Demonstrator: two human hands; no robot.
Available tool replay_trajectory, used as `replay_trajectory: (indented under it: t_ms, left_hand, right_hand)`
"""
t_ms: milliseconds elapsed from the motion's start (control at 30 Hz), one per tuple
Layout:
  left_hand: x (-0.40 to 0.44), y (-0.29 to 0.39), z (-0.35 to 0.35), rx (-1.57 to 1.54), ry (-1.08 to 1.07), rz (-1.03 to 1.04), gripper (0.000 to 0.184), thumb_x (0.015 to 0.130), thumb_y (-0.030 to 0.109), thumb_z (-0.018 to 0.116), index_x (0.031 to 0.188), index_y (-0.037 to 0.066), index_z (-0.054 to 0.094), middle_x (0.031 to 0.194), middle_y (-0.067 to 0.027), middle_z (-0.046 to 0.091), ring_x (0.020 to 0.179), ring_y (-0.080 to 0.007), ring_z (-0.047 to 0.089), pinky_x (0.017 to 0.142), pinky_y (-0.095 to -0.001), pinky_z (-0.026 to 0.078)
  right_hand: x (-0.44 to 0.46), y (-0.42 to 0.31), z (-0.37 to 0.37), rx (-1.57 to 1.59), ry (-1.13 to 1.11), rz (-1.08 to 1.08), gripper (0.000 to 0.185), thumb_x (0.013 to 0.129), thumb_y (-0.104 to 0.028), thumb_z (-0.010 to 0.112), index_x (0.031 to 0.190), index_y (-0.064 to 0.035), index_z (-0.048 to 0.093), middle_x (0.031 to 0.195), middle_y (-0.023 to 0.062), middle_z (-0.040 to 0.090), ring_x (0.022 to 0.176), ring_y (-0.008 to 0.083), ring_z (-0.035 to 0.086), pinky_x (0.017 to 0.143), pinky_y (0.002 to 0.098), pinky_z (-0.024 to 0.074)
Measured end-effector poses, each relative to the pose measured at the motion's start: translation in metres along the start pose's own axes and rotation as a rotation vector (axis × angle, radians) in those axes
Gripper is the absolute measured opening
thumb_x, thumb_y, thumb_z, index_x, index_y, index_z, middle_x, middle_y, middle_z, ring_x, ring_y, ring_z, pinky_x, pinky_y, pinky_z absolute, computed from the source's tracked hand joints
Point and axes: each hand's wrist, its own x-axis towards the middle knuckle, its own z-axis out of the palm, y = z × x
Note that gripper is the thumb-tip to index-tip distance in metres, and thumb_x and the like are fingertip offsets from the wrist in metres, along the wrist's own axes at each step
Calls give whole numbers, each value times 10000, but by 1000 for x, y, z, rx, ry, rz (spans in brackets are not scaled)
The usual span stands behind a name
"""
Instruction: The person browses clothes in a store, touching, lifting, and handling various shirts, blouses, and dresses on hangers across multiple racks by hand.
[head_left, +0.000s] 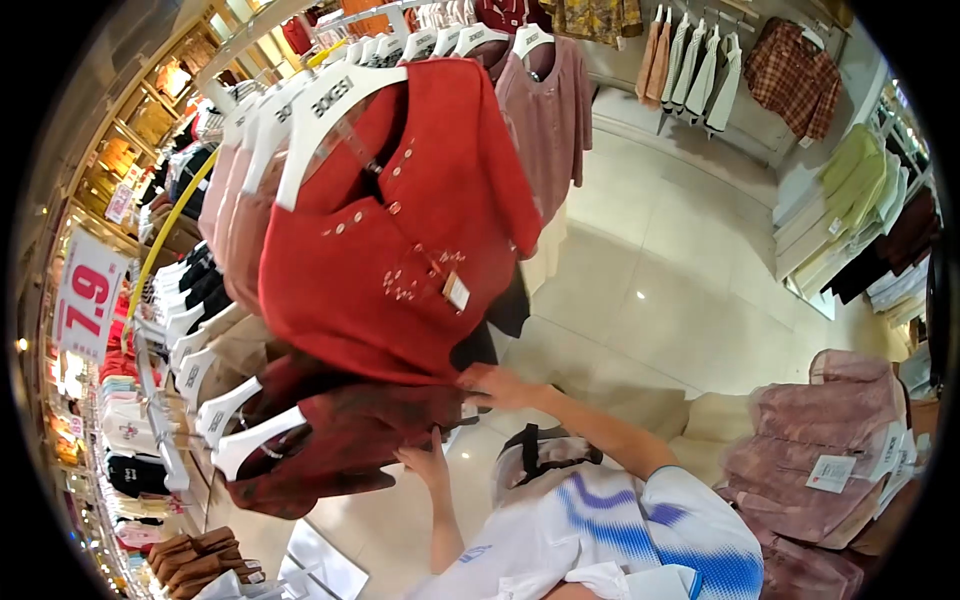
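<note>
My left hand [425, 461] is closed at the lower edge of a dark red patterned garment [350, 435], which hangs from a white hanger [258, 443]. My right hand [497, 386] reaches in from the right, its fingers bent around the same garment's outer edge, just below a bright red buttoned top [400, 240]. The fingertips of my right hand are partly hidden against the cloth. A paper tag [456, 291] hangs on the red top, whose white hanger [332, 110] is on the rack above.
More garments on white hangers line the rack on the left, beside a price sign [88, 293]. A pink top [545, 130] hangs behind the red one. Mauve sheer garments [815, 440] stand at the right. A grey item with a black strap [528, 452] is near my right forearm.
</note>
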Motion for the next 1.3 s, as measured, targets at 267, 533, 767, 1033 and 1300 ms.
replay_trajectory:
  t_ms: [267,533,767,1033,1300]
  left_hand:
    - [-18,44,95,-377,-749,253,363,771,345,704,820,27,536,752,-125,574,721,-275,579,660,-369,461]
    - [29,167,119,-437,-908,339,288,846,280,639,846,16,524,752,-116,602,663,-220,602,584,-333,466]
    - [45,196,118,-465,-954,329,295,854,290,633,878,15,529,758,-118,602,659,-203,596,588,-322,463]
    - [50,255,153,-444,-993,302,293,853,284,631,887,9,537,752,-121,602,655,-201,591,595,-328,465]
    - [49,365,202,-474,-903,235,188,868,195,613,906,24,543,749,-61,596,677,-126,568,615,-273,462]
  right_hand:
    - [12,173,-100,459,585,495,375,840,-140,625,1177,-43,492,950,71,610,801,146,594,678,273,491]
    - [44,233,-167,650,815,694,764,827,-315,658,1397,-78,208,1355,227,344,1154,288,470,905,389,432]
    - [74,253,-180,672,745,429,577,813,-180,674,1312,-76,403,1064,113,523,818,181,585,676,279,488]
    - [75,253,-216,327,462,509,349,869,-342,600,818,0,643,677,67,635,653,167,605,598,316,472]
    - [49,346,-349,422,-100,287,312,833,-148,622,1123,-49,561,939,56,628,769,141,623,670,267,488]
